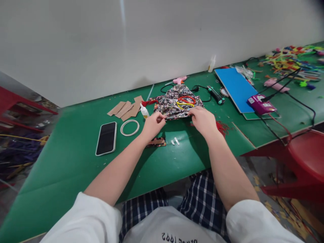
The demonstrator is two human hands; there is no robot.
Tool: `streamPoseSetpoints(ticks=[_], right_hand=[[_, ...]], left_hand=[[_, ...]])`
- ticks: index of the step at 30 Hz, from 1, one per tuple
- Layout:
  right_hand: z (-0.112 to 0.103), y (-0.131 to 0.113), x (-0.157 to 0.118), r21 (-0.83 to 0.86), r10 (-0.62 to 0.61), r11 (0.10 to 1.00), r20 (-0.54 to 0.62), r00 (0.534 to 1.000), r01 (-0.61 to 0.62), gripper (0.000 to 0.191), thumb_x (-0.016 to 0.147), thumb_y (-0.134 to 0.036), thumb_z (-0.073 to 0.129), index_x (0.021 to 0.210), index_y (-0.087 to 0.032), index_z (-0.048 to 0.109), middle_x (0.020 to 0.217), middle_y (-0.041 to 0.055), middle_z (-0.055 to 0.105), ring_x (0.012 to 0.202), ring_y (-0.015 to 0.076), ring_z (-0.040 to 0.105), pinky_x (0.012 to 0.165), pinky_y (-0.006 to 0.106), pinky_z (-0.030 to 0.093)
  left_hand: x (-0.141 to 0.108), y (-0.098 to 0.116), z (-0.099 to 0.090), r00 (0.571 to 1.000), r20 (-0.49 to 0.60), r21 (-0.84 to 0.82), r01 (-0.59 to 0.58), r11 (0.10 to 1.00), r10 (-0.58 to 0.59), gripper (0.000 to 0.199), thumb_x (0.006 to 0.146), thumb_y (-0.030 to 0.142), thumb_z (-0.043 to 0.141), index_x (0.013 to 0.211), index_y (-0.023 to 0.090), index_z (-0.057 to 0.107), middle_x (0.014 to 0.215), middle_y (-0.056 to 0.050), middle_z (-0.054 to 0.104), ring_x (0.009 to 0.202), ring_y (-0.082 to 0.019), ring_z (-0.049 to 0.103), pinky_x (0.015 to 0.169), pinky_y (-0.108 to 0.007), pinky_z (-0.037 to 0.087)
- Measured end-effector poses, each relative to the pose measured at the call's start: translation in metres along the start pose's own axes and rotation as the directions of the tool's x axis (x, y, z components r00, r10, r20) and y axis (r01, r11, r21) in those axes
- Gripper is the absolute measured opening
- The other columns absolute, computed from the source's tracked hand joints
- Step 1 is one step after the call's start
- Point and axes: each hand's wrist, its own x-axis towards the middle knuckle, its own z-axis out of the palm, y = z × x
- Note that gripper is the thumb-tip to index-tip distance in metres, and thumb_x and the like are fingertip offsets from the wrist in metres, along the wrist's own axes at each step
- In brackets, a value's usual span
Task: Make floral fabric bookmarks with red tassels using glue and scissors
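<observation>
A bunched patterned cloth lies on the green table, with scissors with red and yellow handles on top. At its near left edge, my left hand is closed, thumb and fingertips pinched on the cloth's edge. My right hand pinches the near right edge of the same cloth. Just in front of my left hand lies a patterned strip, partly hidden by my forearm. Two small white pieces sit right of the strip. Red tassel threads show beside my right wrist.
Left on the table are a phone, a white ring, brown card pieces and a glue bottle. Behind the cloth is a pink glue gun. To the right are a cutter, blue board, purple box and cables.
</observation>
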Motion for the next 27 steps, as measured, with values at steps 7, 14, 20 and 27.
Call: streamPoseSetpoints(ticks=[7, 14, 20, 27], right_hand=[[0.005, 0.012, -0.038, -0.029, -0.120, 0.991, 0.208, 0.971, 0.129, 0.029, 0.080, -0.008, 0.045, 0.086, -0.020, 0.071, 0.095, 0.0044, 0.068, 0.091, 0.0186, 0.060, 0.071, 0.026, 0.044], [0.027, -0.020, -0.064, 0.094, -0.335, 0.941, 0.152, 0.930, 0.324, 0.024, 0.085, -0.012, 0.047, 0.095, -0.016, 0.069, 0.097, 0.0082, 0.067, 0.091, 0.0195, 0.058, 0.083, 0.030, 0.047], [0.054, -0.048, -0.086, 0.145, -0.468, 0.879, 0.082, 0.880, 0.454, 0.044, 0.083, -0.034, 0.056, 0.114, -0.003, 0.061, 0.118, 0.0171, 0.061, 0.113, 0.0269, 0.053, 0.100, 0.037, 0.043], [0.038, -0.039, -0.114, 0.190, -0.487, 0.859, 0.015, 0.873, 0.476, 0.031, 0.087, -0.027, 0.052, 0.105, -0.007, 0.066, 0.108, 0.0140, 0.066, 0.104, 0.0229, 0.059, 0.094, 0.034, 0.049]], left_hand=[[-0.015, -0.011, 0.006, 0.928, 0.280, 0.334, -0.335, 0.881, 0.247, 0.015, 0.083, 0.024, 0.044, 0.084, 0.019, 0.058, 0.082, -0.003, 0.065, 0.077, -0.018, 0.059, 0.067, -0.028, 0.043], [-0.020, -0.015, 0.007, 0.893, 0.347, 0.432, -0.422, 0.797, 0.285, 0.020, 0.083, 0.021, 0.043, 0.083, 0.016, 0.062, 0.082, -0.007, 0.066, 0.084, -0.022, 0.056, 0.078, -0.035, 0.042], [-0.022, -0.015, 0.006, 0.926, 0.277, 0.527, -0.370, 0.765, 0.257, 0.025, 0.086, 0.026, 0.041, 0.085, 0.015, 0.063, 0.087, -0.009, 0.066, 0.091, -0.024, 0.055, 0.080, -0.037, 0.042], [-0.015, -0.021, -0.005, 0.958, 0.182, 0.477, -0.283, 0.832, 0.221, 0.024, 0.086, 0.026, 0.042, 0.091, 0.016, 0.064, 0.094, -0.007, 0.067, 0.092, -0.021, 0.060, 0.083, -0.035, 0.046]])
